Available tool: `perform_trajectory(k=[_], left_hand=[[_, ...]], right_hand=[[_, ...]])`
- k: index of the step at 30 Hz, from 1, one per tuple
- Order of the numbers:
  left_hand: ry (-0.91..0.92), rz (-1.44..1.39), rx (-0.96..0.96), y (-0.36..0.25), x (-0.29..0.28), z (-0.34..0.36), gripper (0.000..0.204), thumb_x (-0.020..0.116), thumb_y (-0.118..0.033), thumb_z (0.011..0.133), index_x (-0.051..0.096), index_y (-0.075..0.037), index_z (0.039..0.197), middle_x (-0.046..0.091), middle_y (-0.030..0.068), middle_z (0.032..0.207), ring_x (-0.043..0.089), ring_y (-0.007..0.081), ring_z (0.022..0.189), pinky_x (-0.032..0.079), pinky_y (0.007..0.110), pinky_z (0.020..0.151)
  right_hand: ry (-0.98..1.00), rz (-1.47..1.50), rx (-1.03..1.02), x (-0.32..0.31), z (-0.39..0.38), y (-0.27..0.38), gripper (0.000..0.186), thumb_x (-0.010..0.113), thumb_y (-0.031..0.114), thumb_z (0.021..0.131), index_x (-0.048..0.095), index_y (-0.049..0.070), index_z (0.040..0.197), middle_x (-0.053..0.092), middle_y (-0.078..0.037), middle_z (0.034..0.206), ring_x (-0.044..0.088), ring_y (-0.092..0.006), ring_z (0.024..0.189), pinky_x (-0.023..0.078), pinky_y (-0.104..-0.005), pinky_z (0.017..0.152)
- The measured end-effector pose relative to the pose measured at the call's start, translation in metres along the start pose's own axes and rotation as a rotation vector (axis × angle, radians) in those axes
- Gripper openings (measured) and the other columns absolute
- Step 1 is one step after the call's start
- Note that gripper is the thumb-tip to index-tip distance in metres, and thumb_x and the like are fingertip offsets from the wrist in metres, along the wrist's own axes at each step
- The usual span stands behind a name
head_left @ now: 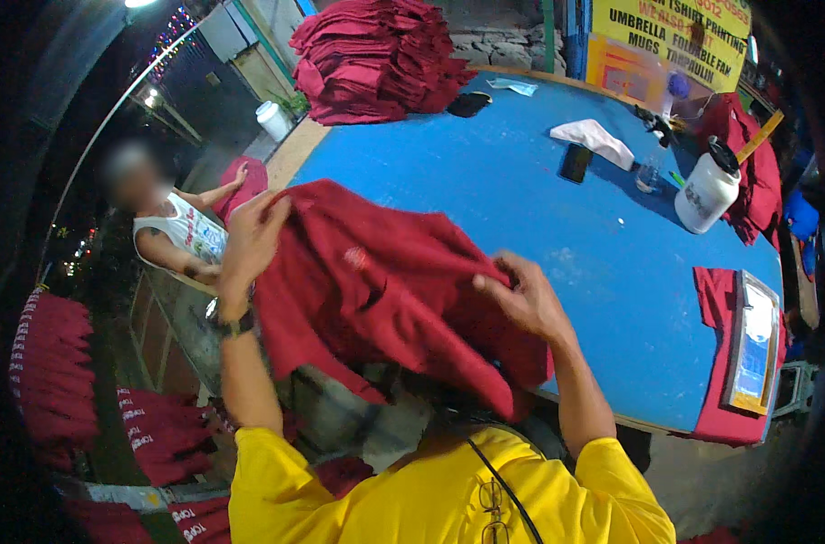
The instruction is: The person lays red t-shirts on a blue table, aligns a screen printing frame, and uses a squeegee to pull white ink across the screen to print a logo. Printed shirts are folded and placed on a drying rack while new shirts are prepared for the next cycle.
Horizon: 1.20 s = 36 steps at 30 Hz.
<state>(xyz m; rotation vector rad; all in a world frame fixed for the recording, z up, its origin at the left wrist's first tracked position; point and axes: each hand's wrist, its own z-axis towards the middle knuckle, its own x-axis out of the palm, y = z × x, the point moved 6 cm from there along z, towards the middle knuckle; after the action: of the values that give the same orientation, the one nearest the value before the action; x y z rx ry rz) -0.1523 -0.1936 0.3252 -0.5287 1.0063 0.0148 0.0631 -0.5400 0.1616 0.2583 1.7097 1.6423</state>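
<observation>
A dark red shirt (367,272) with a small light print hangs spread between my two hands, over the near edge of the blue table. My left hand (254,234) pinches its upper left part, thumb and fingers closed on the cloth. On the other side, my right hand (521,295) grips the shirt's right edge between thumb and fingers. The lower part of the shirt droops past the table edge toward my body, its folds hiding what lies beneath.
A tall pile of red shirts (376,59) stands at the table's far left. At right, a framed printing screen (754,344) lies on red cloth, near a white jug (708,189). A phone (575,163) lies farther back. A person (181,227) stands left; printed shirts (54,372) hang lower left.
</observation>
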Motion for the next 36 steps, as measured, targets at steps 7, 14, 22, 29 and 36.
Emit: perform_trajectory(k=[7, 14, 22, 29, 36], left_hand=[[0.231, 0.467, 0.072, 0.198, 0.26, 0.061, 0.027, 0.056, -0.031, 0.109, 0.074, -0.011, 0.108, 0.076, 0.0185, 0.093, 0.075, 0.043, 0.086, 0.06, 0.055, 0.072], [0.157, 0.119, 0.064, 0.268, 0.327, 0.017, 0.037, 0.066, -0.024, 0.103, 0.067, -0.008, 0.137, 0.069, 0.0173, 0.124, 0.062, 0.038, 0.119, 0.051, 0.051, 0.098], [0.176, 0.205, 0.011, 0.267, 0.328, 0.05, 0.035, 0.066, -0.016, 0.1, 0.063, -0.011, 0.134, 0.068, 0.0155, 0.122, 0.062, 0.0361, 0.119, 0.052, 0.05, 0.096], [0.081, 0.22, 0.318, 0.247, 0.312, 0.05, 0.039, 0.064, -0.003, 0.09, 0.068, -0.01, 0.128, 0.066, 0.0173, 0.135, 0.056, 0.0377, 0.136, 0.048, 0.05, 0.109], [0.143, -0.314, 0.154, 0.141, 0.184, -0.021, 0.035, 0.056, 0.01, 0.086, 0.068, 0.001, 0.117, 0.071, 0.0179, 0.113, 0.07, 0.0321, 0.103, 0.055, 0.038, 0.094]], right_hand=[[-0.347, -0.897, 0.038, 0.121, 0.112, -0.135, 0.061, 0.078, 0.031, 0.093, 0.059, 0.009, 0.147, 0.057, -0.022, 0.148, 0.052, -0.0412, 0.139, 0.039, -0.0593, 0.112], [-0.173, -0.681, -0.071, 0.222, 0.103, -0.105, 0.081, 0.082, 0.056, 0.084, 0.06, 0.007, 0.145, 0.052, -0.021, 0.148, 0.049, -0.0408, 0.135, 0.04, -0.0577, 0.111], [-0.063, -0.924, 0.173, 0.297, 0.164, -0.097, 0.063, 0.082, 0.05, 0.082, 0.064, 0.005, 0.122, 0.06, -0.019, 0.131, 0.059, -0.039, 0.121, 0.054, -0.0537, 0.088], [0.034, -0.503, 0.054, 0.245, 0.143, -0.053, 0.029, 0.064, 0.022, 0.09, 0.067, -0.001, 0.108, 0.073, -0.03, 0.092, 0.072, -0.0502, 0.086, 0.055, -0.0641, 0.08], [-0.14, 0.184, 0.129, 0.139, -0.019, -0.02, 0.022, 0.053, 0.019, 0.099, 0.06, 0.0, 0.109, 0.064, -0.013, 0.091, 0.062, -0.0255, 0.081, 0.051, -0.0416, 0.074]])
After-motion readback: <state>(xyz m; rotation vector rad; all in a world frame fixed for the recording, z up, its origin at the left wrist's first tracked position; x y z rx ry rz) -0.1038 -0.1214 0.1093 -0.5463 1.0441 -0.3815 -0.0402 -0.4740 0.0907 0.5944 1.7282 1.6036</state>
